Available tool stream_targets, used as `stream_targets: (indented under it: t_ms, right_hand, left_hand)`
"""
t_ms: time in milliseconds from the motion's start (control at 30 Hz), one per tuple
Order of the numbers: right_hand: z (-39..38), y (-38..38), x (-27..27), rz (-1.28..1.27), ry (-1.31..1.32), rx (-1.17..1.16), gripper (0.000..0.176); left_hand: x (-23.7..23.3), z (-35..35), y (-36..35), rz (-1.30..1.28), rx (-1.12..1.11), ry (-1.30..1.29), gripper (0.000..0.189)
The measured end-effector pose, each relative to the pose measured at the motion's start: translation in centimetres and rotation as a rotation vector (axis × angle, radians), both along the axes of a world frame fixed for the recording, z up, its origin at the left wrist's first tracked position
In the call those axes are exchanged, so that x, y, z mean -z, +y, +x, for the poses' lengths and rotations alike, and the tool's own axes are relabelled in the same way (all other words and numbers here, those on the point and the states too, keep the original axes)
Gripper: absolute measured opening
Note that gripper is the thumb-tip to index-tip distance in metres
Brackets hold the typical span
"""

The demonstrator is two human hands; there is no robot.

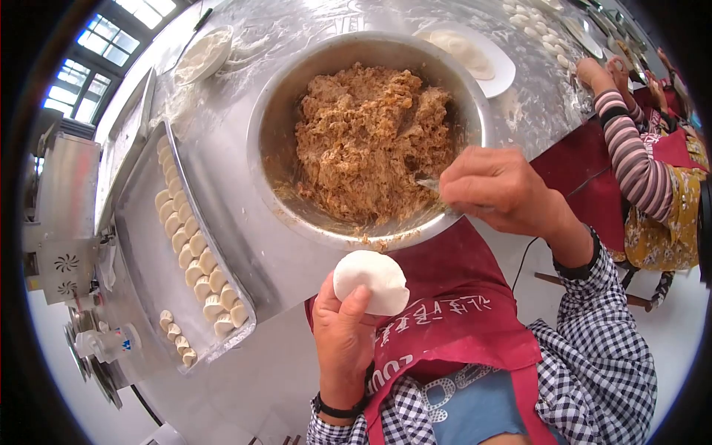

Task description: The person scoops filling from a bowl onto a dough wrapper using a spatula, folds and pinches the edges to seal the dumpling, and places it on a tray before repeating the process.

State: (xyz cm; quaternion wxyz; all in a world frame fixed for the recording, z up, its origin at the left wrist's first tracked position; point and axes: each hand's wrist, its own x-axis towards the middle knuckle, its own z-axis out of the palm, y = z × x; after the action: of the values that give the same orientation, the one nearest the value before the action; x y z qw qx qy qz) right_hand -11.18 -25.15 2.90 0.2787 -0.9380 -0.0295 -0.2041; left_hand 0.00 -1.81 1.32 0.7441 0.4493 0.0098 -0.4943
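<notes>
A round white dumpling wrapper point(371, 282) rests on the fingers of my left hand point(343, 337), with the thumb pressed on its near edge. My right hand point(493, 189) is closed at the right rim of a large metal bowl point(261, 159). From its fingers a thin metal utensil point(429, 184) reaches into the brown minced filling point(371, 141); its tip is partly buried, so I cannot tell whether it is a spoon or a spatula. The wrapper sits just below the bowl's near rim.
On the left a metal tray point(144, 245) carries rows of folded dumplings point(194, 245). Behind the bowl are a white plate of flour point(463, 55) and a white flour bowl point(204, 55). At the right a co-worker in a striped sleeve point(634, 152) handles small dough pieces point(538, 30).
</notes>
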Motion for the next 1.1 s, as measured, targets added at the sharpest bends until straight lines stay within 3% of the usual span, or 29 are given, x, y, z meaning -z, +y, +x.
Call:
stream_targets:
  t_ms: [200,300,367,467,600,700,767,867,933,1000,1100]
  right_hand:
    - [-0.8,0.0,-1.0,0.042,-0.007,-0.185,0.016]
    - [-1.9,-0.3,-2.2,0.234,0.021,-0.022,0.021]
    - [-1.5,0.6,-3.1,0.302,-0.032,-0.002,0.023]
    - [-0.2,3.2,-3.1,0.370,-0.098,0.014,0.031]
    - [0.8,5.0,-2.9,0.393,-0.118,-0.065,0.022]
    - [0.9,5.2,-2.6,0.538,-0.143,-0.065,0.019]
    - [0.7,4.8,-3.1,0.587,-0.119,0.023,0.016]
    - [0.7,4.9,-3.8,0.457,-0.164,0.135,0.014]
    - [1.6,5.7,-3.3,0.438,-0.201,0.021,0.017]
    - [2.0,6.2,-3.0,0.422,-0.240,-0.097,0.020]
    - [1.6,5.6,-3.4,0.335,-0.229,-0.086,0.031]
  left_hand:
    - [-0.5,-0.1,-0.2,-0.037,0.044,-0.104,0.043]
    - [-0.9,-0.1,-0.4,0.012,0.086,-0.302,0.044]
    - [-1.5,-0.5,-0.7,0.040,0.095,-0.594,0.044]
    - [-2.6,-1.4,-1.2,0.023,0.094,-0.760,0.044]
    - [-3.0,-1.8,-1.5,-0.013,0.121,-0.845,0.045]
    - [-2.7,-1.7,-1.6,-0.003,0.121,-0.701,0.043]
    - [-1.9,-1.4,-2.0,-0.108,-0.008,-0.539,0.039]
    - [-2.2,-1.1,-1.3,-0.097,-0.090,-0.336,0.036]
    - [-2.0,-0.8,-1.0,-0.128,-0.011,-0.253,0.039]
    - [-2.1,-0.9,-1.1,-0.317,-0.012,0.243,0.048]
    - [-2.1,-0.5,-0.6,-0.288,-0.045,0.276,0.053]
